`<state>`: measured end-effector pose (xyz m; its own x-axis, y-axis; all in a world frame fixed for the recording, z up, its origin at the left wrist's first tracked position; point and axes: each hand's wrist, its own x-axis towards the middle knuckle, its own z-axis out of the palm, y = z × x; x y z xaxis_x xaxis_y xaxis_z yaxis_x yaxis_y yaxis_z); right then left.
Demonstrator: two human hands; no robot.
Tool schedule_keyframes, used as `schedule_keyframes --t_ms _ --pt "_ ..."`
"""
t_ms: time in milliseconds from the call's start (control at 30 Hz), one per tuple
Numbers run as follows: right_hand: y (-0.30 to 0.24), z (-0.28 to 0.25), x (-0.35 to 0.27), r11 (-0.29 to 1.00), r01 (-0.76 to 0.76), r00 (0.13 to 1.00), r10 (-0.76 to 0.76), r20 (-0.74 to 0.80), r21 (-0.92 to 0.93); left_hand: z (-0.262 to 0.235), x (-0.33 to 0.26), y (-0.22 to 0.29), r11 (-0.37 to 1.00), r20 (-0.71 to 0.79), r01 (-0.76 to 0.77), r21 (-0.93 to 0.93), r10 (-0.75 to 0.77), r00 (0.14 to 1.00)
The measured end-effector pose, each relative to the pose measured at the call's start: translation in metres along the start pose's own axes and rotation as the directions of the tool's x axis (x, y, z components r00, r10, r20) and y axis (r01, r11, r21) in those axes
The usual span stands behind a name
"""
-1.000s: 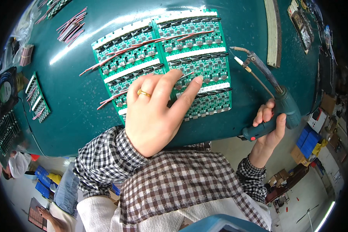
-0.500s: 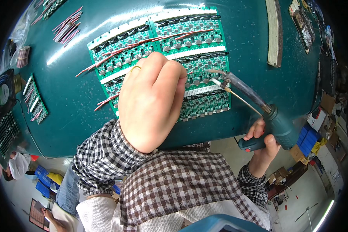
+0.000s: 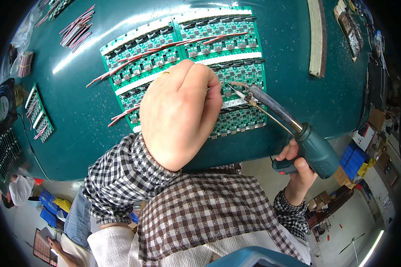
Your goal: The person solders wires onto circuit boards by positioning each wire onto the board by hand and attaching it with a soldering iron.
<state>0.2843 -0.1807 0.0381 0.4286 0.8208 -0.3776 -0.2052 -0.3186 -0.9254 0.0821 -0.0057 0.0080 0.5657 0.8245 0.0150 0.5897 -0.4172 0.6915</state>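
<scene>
A panel of green circuit boards (image 3: 236,73) lies on the table under my hands, with white strips and rows of small parts. My left hand (image 3: 178,113) is closed in a pinch over the panel's middle; a thin wire barely shows at the fingertips, mostly hidden by the hand. Gripped by its green handle, a soldering gun (image 3: 318,149) is in my right hand (image 3: 298,171), beyond the table's front edge. Its dark barrel and the thin guide tube beside it slant up-left, their tips close to my left fingertips. Several red wires (image 3: 165,46) lie across the boards.
Loose red and white wires (image 3: 78,29) lie at the upper left, near a tied wire bundle (image 3: 26,63). A smaller board piece (image 3: 38,113) and a black fan (image 3: 3,104) are at left. A pale strip (image 3: 316,40) lies at right.
The soldering gun has moved left, bringing its tip close to my left fingertips. My left hand has shifted slightly right, still pinched.
</scene>
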Motion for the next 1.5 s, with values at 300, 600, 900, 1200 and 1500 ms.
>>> schedule_keyframes --t_ms 300,600,900,1200,1500 --pt "-0.0001 0.0034 0.0024 0.996 0.034 0.999 -0.033 0.022 -0.081 0.0034 -0.0005 -0.0003 1.0 -0.033 -0.008 0.026 0.009 0.999" --pt "-0.0038 0.0045 0.0 0.997 0.027 0.999 -0.026 0.024 -0.068 0.0041 -0.0001 0.0012 1.0 -0.035 0.016 0.006 -0.016 0.999" --pt "-0.0026 0.002 -0.0005 0.996 0.046 0.998 -0.043 0.04 -0.076 0.0042 0.0 0.0018 1.0 -0.031 0.022 -0.015 -0.022 0.999" --pt "-0.0032 0.0054 -0.0012 0.998 0.03 0.999 -0.029 0.022 -0.062 0.0054 -0.0006 0.0012 0.999 -0.035 0.031 -0.01 -0.031 0.999" --pt "-0.0007 0.0056 -0.0006 0.982 0.055 0.998 -0.054 0.011 -0.179 0.0057 -0.0001 0.0014 0.999 -0.047 0.033 -0.01 -0.033 0.998"
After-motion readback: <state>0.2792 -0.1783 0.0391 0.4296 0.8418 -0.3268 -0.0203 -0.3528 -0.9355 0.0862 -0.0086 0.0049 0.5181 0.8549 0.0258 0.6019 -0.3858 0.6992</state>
